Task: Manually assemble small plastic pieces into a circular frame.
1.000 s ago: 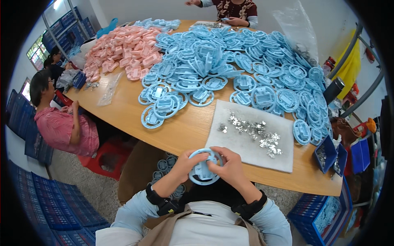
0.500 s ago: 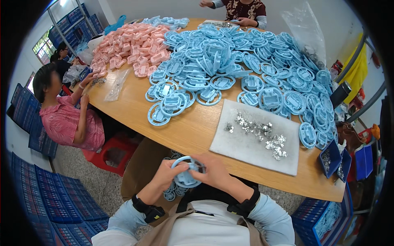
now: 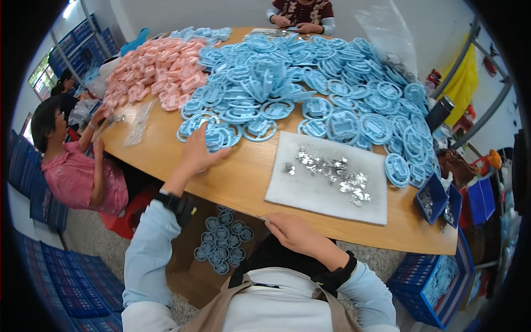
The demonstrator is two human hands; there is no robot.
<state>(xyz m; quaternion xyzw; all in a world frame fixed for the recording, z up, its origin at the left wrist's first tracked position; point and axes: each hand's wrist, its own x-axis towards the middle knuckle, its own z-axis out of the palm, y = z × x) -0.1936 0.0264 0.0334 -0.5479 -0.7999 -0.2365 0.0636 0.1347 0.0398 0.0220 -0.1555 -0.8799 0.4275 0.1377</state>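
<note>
My left hand [image 3: 198, 152] reaches over the table's front edge to the near left of a heap of light blue plastic ring-shaped parts [image 3: 265, 72]. Its fingers are apart, thumb stretched out, beside a few overlapping blue rings [image 3: 225, 136]; some fingertips are hidden against them. By the table edge, my right hand [image 3: 296, 232] is closed, its thumb and forefinger pinching something thin and small that I cannot make out. A white foam pad [image 3: 287, 191] lies beyond that hand, with small shiny metal pieces [image 3: 332, 169] scattered over it.
Below the table edge, a cardboard box [image 3: 180, 271] holds several blue rings. Pink plastic parts [image 3: 160, 69] are heaped at the far left. Blue bins [image 3: 431, 199] stand at the right edge, above a blue crate [image 3: 409, 293]. Co-workers sit at the left and far side.
Both hands were on one blue ring above my lap; it is no longer in them. My left hand has moved forward to the heap, my right hand slightly right. The view has shifted.
</note>
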